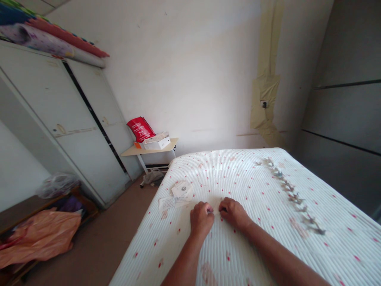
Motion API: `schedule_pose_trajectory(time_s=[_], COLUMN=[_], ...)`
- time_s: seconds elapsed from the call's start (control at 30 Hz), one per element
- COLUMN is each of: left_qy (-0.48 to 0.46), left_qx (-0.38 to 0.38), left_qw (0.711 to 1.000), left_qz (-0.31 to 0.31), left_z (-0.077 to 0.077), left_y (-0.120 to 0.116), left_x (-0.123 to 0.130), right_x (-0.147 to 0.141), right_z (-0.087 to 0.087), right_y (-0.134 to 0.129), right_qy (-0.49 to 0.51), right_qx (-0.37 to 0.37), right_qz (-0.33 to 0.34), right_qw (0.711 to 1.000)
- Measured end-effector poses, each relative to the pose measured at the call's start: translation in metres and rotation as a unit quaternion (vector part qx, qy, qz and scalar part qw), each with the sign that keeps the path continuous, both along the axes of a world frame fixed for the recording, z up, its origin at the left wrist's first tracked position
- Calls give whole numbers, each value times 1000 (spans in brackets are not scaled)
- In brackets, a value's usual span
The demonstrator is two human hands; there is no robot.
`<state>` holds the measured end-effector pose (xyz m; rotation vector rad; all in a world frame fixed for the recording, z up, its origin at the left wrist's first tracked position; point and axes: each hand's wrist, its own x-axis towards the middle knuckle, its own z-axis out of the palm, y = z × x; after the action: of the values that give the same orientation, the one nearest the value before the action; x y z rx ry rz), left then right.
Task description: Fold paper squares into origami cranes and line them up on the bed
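Observation:
My left hand is curled closed just above or on the white ribbed bed cover. Close beside it, a small gap away, my right hand is closed too, its fingers bent inward. Anything the fingers pinch is hidden or too small to name. Beyond my left hand lie some printed paper pieces, one with a dark round mark. Off to the right, a row of small grey-brown figures runs lengthwise along the cover; blur hides their kind.
A small table beyond the bed bears a red bag and a white box. Sliding-door cabinets stand at the left, with rolled mats on top. An orange plastic bag lies low at the left.

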<state>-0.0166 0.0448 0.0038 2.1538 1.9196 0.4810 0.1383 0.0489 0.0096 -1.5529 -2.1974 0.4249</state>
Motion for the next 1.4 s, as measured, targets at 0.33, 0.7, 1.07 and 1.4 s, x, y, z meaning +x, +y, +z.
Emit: schedule_pose_trajectory(time_s=[0.33,0.7,1.07,1.4], left_qy=[-2,12,16,7], left_qx=[19,5,6,-4], left_qw=[1000,1000,1000,1000], left_qz=[0,6,1,3], left_z=[-2,0,0,3], left_y=[0,0,-1,-2], left_x=[2,3,3,3], right_x=[-5,-9,4,18], right_z=[-3,-2,-1,-6], right_y=[0,-2,3,10], right_qy=[-28,-33,4,1], right_qx=[12,14,-31,-51], right_qz=[-30,-58,-64,-74], right_qw=[999,998,997,996])
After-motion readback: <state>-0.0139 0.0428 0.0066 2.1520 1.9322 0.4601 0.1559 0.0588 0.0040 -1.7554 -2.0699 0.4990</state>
